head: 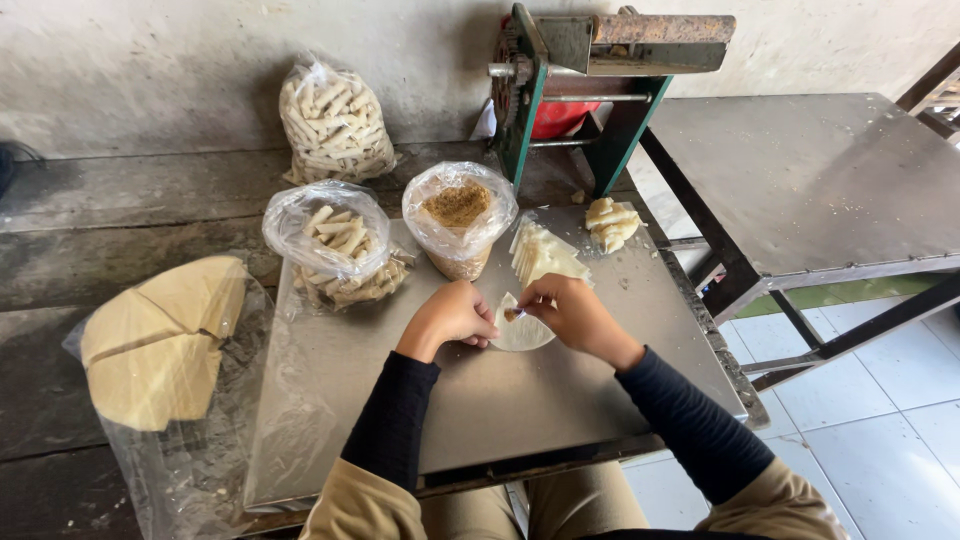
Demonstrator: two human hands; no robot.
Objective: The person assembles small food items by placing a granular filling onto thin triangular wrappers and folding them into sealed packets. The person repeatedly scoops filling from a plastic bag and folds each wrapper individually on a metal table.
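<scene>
Near centre, on the metal tray [480,400]: left hand [455,315] pinches the left edge of a thin wrapper sheet [525,332]; right hand [570,312] presses filling onto it. Farther: wrapper stack [545,255], open bag of crumbs [460,215], bags of finished rolls [335,245].

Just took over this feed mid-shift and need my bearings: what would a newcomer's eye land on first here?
First, the two hands at the middle of the metal tray: the left hand and right hand both pinch a pale wedge-shaped wrapper with a dab of filling on it. Behind them stand an open bag of brown filling and bags of rolled sticks. Far left lies a big stack of quartered wrapper sheets on clear plastic.
</scene>
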